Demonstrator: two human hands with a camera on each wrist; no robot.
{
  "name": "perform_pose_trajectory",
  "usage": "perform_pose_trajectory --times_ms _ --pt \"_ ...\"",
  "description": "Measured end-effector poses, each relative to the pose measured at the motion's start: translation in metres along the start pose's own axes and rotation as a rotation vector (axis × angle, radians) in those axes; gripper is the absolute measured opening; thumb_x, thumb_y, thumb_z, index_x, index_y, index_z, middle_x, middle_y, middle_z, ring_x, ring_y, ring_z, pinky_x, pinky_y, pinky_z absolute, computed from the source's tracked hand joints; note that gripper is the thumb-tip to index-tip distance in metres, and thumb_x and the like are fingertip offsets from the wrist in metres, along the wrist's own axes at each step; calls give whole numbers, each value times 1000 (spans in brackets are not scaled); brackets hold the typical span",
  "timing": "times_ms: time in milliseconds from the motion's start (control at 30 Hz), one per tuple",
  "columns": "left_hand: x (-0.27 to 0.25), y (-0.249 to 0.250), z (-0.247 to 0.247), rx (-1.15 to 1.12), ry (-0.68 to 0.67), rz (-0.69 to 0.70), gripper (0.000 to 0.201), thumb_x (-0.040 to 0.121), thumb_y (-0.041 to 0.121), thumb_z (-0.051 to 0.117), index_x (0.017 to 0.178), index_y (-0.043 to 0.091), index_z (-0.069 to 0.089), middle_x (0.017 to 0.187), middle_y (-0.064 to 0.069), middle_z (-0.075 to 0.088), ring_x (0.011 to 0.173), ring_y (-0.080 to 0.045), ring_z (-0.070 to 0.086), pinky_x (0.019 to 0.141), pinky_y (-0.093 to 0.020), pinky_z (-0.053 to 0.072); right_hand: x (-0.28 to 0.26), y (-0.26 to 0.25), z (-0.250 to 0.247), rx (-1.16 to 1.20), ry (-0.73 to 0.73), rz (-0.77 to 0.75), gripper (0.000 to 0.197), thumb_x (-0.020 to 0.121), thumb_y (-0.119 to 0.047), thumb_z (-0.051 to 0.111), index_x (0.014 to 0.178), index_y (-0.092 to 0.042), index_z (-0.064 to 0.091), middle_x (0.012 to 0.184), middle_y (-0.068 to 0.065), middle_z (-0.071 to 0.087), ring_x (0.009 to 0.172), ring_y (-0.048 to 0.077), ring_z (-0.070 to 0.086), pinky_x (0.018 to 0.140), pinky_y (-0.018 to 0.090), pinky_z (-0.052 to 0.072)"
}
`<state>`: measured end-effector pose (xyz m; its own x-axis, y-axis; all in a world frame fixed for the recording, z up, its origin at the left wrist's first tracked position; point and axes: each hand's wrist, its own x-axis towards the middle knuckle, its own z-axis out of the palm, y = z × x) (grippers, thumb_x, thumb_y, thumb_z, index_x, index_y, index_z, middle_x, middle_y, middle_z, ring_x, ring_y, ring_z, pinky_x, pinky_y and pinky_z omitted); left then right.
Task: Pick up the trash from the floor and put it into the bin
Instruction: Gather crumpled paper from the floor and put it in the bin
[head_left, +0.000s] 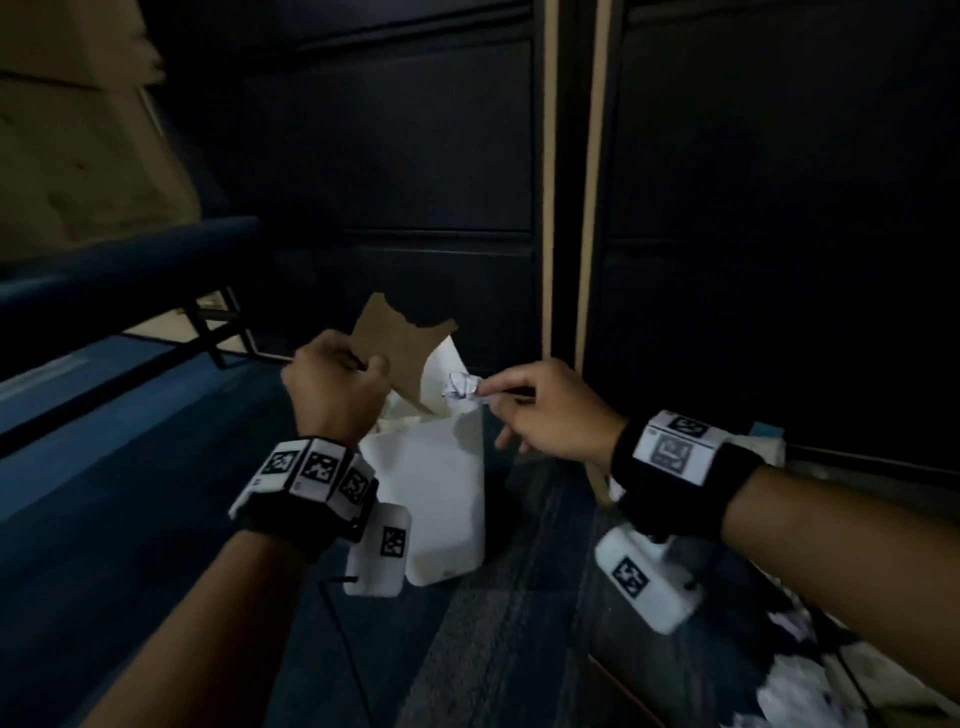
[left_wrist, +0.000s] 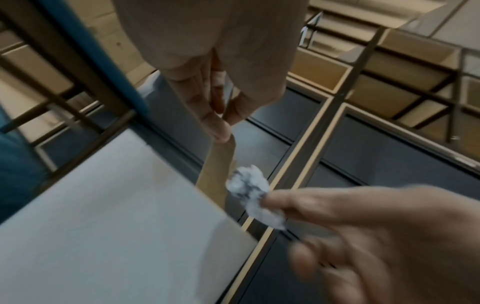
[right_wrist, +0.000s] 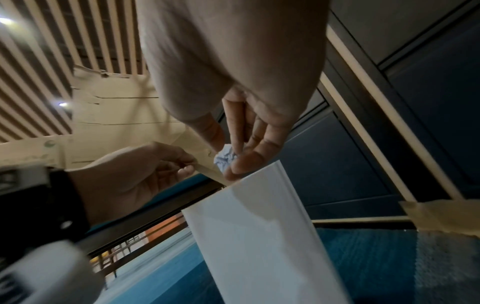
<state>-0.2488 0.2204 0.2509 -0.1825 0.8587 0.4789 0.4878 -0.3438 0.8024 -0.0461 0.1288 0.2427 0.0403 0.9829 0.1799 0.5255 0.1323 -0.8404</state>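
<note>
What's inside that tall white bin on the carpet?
Inside the tall white bin, pale crumpled material shows just under the rim, and the torn brown cardboard piece held by the left hand dips in. Anything deeper is hidden by the bin's wall.

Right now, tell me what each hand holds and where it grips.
Left hand pinches the torn cardboard piece at its lower left edge. Right hand pinches the crumpled paper ball by its right side, above the white bin.
</note>
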Motion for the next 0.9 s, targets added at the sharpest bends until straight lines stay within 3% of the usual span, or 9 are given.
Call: perform_pose_trajectory --times_ms 100,233,300,400,467,600,733,833,900 --pt "1 -12 8 9 -5 -93 17 60 34 56 59 17 54 55 0 66 67 -21 68 77 -38 57 23 -3 23 5 -9 41 29 92 -10 57 120 -12 66 105 5 69 62 12 70 49 22 52" --pt "-3 -15 19 24 -45 -160 16 73 29 71 77 13 69 68 1 69 80 -21 69 86 -35 55 44 1 40 68 -87 114 47 89 -3 55 135 -15 55 121 9 60 71 24 73 61 37 61" --pt "-5 -18 21 21 -74 -167 29 75 36 75 89 11 72 75 2 70 89 -18 68 92 -33 52 48 5 39 76 -134 103 56 90 3 51 140 -21 48 131 9 54 71 27 73 60 36 60" --pt "-13 -20 19 -1 -50 -93 27 77 34 74 90 11 70 75 4 70 79 -11 69 87 -34 55 43 17 30 87 -91 54 49 94 0 49 140 -18 48 147 3 45 63 25 71 54 32 56" --pt "-27 -18 18 -27 -67 -1 11 79 25 72 80 15 67 68 5 70 65 -8 69 78 -36 58 32 30 20 129 -55 40 39 95 -4 54 132 -14 54 141 -1 52 67 28 72 55 37 57" --pt "-76 -14 24 -82 -338 77 11 82 13 72 72 13 66 60 -1 68 52 -12 68 59 -37 59 -10 61 3 128 -22 67 21 92 -9 63 113 -13 64 115 0 67 75 28 72 58 40 59" --pt "-141 -32 40 18 -692 143 11 77 13 72 70 22 69 64 0 69 56 -15 66 58 -36 57 -67 101 -3 20 -150 126 16 90 -13 68 105 -13 67 99 3 70 74 20 72 55 29 56" --pt "-188 -50 48 121 -888 237 10 76 13 70 76 22 70 70 7 69 61 -9 63 59 -29 54 -110 126 -2 -95 -284 148 16 88 -12 71 103 -8 70 89 -1 69 68 -2 66 55 12 47" --pt "-218 -62 52 136 -986 292 6 77 15 68 78 21 69 72 10 68 62 -7 62 60 -26 52 -135 143 1 -142 -372 179 16 87 -11 71 103 -8 70 89 -4 68 66 -12 61 56 7 44"
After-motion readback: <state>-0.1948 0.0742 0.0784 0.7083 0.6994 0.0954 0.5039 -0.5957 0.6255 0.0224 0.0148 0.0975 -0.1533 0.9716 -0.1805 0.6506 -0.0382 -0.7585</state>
